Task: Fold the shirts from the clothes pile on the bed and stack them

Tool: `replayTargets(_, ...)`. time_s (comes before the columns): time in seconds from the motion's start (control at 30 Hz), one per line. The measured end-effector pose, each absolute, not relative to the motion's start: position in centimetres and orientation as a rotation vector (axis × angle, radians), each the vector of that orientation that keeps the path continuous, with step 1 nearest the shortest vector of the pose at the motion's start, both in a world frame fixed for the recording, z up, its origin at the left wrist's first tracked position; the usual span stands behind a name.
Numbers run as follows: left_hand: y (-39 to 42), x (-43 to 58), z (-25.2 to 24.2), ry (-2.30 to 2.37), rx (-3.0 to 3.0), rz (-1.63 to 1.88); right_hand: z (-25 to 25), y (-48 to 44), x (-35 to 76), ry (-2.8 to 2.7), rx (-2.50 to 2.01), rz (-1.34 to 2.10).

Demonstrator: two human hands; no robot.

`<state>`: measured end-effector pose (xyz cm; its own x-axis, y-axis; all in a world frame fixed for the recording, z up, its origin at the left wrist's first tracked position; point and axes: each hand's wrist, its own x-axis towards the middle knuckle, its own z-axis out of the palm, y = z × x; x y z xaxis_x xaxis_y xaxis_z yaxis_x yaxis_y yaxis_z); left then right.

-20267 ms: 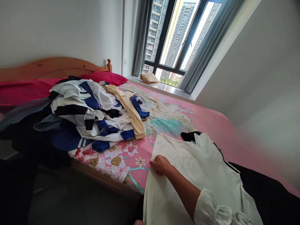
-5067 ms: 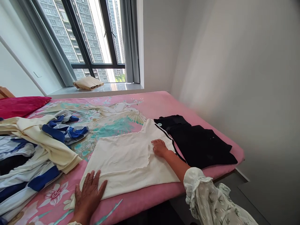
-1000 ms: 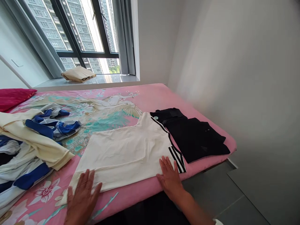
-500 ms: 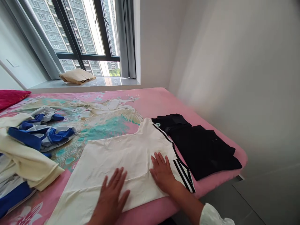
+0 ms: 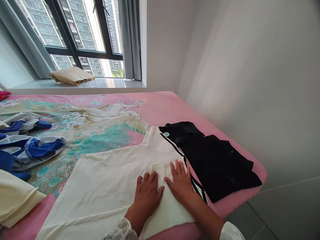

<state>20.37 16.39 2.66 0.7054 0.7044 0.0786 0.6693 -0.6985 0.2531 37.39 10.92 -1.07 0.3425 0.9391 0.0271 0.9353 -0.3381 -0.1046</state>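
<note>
A white shirt (image 5: 110, 180) with black stripes along its right edge lies spread on the bed. My left hand (image 5: 147, 193) rests on the shirt's middle, palm down with fingers extended. Close to its right, my right hand (image 5: 180, 181) lies flat near the striped edge, fingers a little spread. Neither hand grips the cloth. Folded black garments (image 5: 215, 160) lie just beyond the shirt's right side, one with a small round light badge (image 5: 166, 134).
A pink patterned sheet (image 5: 160, 106) covers the bed. Blue-and-white clothes (image 5: 42, 150) and a cream garment (image 5: 17, 196) are heaped at left. A tan folded item (image 5: 72, 76) sits on the windowsill. The wall (image 5: 240, 86) runs along the right.
My left hand has moved right across the shirt, toward my right hand. My right hand has shifted slightly right, now covering part of the stripes. The view has turned a little to the right.
</note>
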Motion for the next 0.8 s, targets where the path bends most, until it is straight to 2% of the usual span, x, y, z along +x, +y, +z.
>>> replayTargets(0.2,18.2,21.8,0.8,0.988,2.801,0.404,-1.9,11.1,36.6,-1.827,-2.439,0.132)
replayTargets(0.37,19.7,21.3,-0.4,0.969,2.757,0.285,1.5,12.8,38.1,-1.841,-2.338,0.205)
replayTargets(0.47,19.9,21.1,-0.5,0.909,2.801,0.347,4.7,17.3,40.0,-1.791,-2.148,0.167)
replayTargets(0.57,19.8,20.9,-0.7,0.908,2.832,0.443,6.3,24.1,41.8,-1.708,-2.14,0.235)
replayTargets(0.8,19.1,20.2,0.2,0.921,2.683,0.376,3.5,36.8,43.7,-1.499,-2.364,0.506)
